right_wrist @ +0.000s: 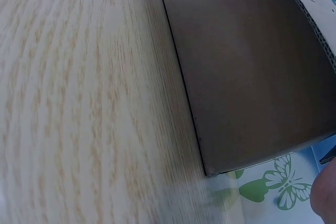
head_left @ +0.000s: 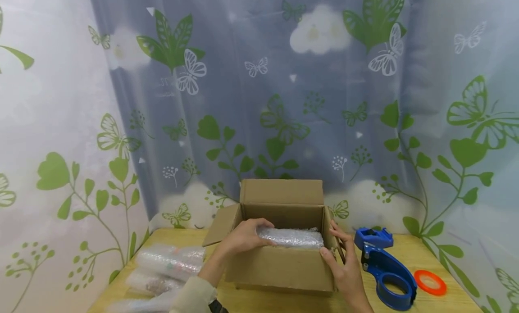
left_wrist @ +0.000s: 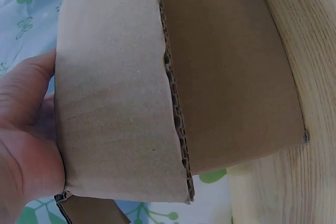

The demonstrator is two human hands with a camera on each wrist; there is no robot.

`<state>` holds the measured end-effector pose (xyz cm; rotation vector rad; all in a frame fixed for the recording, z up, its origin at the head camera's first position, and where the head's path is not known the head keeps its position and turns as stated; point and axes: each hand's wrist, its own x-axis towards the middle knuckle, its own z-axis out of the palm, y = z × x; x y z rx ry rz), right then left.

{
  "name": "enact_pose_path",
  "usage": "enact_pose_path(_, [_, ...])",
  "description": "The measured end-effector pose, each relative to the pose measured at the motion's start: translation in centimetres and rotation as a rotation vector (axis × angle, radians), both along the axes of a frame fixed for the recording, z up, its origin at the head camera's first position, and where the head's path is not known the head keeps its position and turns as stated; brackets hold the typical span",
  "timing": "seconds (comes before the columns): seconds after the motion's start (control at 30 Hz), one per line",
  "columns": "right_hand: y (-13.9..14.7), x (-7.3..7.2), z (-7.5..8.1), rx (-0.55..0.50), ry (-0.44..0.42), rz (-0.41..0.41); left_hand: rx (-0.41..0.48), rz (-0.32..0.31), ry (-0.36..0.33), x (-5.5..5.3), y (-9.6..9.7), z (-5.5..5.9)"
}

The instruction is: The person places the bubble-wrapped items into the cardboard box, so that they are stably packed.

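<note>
An open cardboard box (head_left: 279,268) stands on the table with its flaps folded out. Inside its mouth lies a bubble-wrapped package (head_left: 292,238). My left hand (head_left: 247,236) reaches over the left side and grips the package's left end between thumb and fingers. In the left wrist view, the left hand (left_wrist: 26,129) shows behind a box flap (left_wrist: 115,87), its fingertips hidden. My right hand (head_left: 344,263) holds the box at its right front corner, thumb on the edge and fingers along the right side. Only a bit of the right hand (right_wrist: 324,198) shows beside the box (right_wrist: 247,72) in the right wrist view.
Several bubble-wrapped bundles (head_left: 170,263) lie on the table's left side. To the right are a blue tape dispenser (head_left: 389,272), a smaller blue dispenser (head_left: 375,237) and an orange tape roll (head_left: 419,281). A patterned curtain (head_left: 259,101) hangs behind the table (head_left: 194,236).
</note>
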<state>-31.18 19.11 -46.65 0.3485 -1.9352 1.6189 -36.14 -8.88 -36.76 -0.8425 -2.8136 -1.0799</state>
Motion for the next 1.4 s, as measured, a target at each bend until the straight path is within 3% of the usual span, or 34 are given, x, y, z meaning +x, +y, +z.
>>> enact_pose_path(0.27, [0.1,0.0,0.1,-0.007,-0.009,0.002,-0.015,-0.009,0.02,0.2,0.4,0.5])
enact_pose_path(0.5, [0.4,-0.1,0.1,0.002,-0.02,0.003,-0.009,-0.012,0.03,0.2,0.5,0.2])
enact_pose_path(0.73, [0.4,-0.2,-0.2,0.007,-0.02,-0.009,0.085,-0.015,0.049,-0.1,-0.3,-0.1])
enact_pose_path(0.9, [0.2,-0.2,-0.3,0.008,-0.013,-0.009,0.161,-0.068,0.009,0.5,-1.5,0.6])
enact_pose_path(1.03, [0.1,-0.1,-0.5,0.009,-0.017,0.005,0.18,-0.069,0.03,1.6,-2.8,1.0])
enact_pose_path(1.13, [0.1,0.0,-0.6,0.012,-0.028,0.005,0.16,-0.062,0.076,2.4,-3.9,1.2])
enact_pose_path(1.4, [0.1,0.0,-0.2,-0.003,-0.017,0.004,0.062,-0.052,0.119,3.6,-8.1,2.9])
